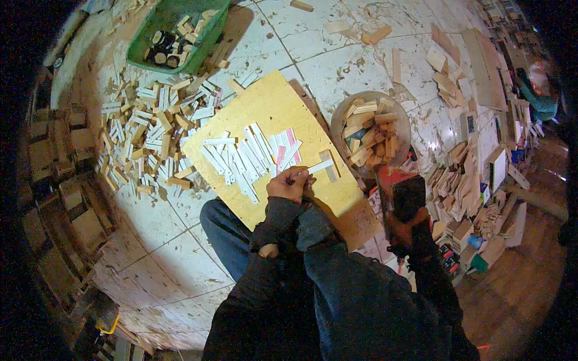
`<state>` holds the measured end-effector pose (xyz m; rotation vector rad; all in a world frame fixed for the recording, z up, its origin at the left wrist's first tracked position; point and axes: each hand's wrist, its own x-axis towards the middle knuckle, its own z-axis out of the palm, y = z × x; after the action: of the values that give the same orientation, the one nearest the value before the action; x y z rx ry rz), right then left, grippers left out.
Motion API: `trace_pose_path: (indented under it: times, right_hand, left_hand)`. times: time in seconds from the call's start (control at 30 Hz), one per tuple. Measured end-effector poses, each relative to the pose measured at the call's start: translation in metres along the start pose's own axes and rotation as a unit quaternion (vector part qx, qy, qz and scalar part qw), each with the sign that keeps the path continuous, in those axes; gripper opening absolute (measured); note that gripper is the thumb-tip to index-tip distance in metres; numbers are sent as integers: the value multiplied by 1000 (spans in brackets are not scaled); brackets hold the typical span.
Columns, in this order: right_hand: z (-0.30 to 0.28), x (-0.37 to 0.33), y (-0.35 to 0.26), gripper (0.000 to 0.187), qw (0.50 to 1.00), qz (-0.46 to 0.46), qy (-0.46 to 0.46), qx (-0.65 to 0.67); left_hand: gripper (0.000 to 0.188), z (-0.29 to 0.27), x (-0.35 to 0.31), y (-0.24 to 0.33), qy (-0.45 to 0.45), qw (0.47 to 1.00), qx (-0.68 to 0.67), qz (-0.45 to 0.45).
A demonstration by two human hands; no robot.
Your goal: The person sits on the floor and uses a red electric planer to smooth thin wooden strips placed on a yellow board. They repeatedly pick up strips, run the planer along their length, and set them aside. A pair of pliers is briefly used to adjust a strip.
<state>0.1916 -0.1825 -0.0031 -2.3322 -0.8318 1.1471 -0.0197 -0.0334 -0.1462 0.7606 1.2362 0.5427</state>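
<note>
My left hand (290,184) is closed, its fingertips pinched at the near end of a narrow white strip (318,168). The strip's other end lies over a small wood block (329,166) on a yellow board (277,96). To the right of the board, my right hand (412,226) is wrapped round a red and black power tool (404,191); shadow hides its exact kind. Several loose white strips (241,156) lie fanned out on the board, left of my left hand. A few pieces with red print (286,144) are among them.
A round tub of wood blocks (337,126) stands beyond the board's right edge. At far left, a green crate (208,51) holds blocks and dark round things. A heap of blocks with white strips (153,135) covers the floor at left. Wood offcuts (451,186) lie at right.
</note>
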Motion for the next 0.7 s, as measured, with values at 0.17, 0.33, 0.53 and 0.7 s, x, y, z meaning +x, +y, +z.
trace_pose_path:
  times: [0.17, 0.33, 0.53, 0.7]
  right_hand:
    - [30, 28, -27, 28, 984, 71, -95, 134]
    - [45, 35, -55, 26, 976, -67, -155, -139]
    - [56, 47, -70, 24, 960, -112, -148, -209]
    - [60, 58, -77, 23, 964, -118, -121, -207]
  left_hand:
    - [15, -2, 0, 2, -1, 1000, 21, -20]
    - [15, -3, 0, 2, 1, 999, 44, -9]
    - [14, -2, 1, -3, -3, 1000, 23, -6]
    - [12, -2, 1, -2, 4, 999, 31, -12]
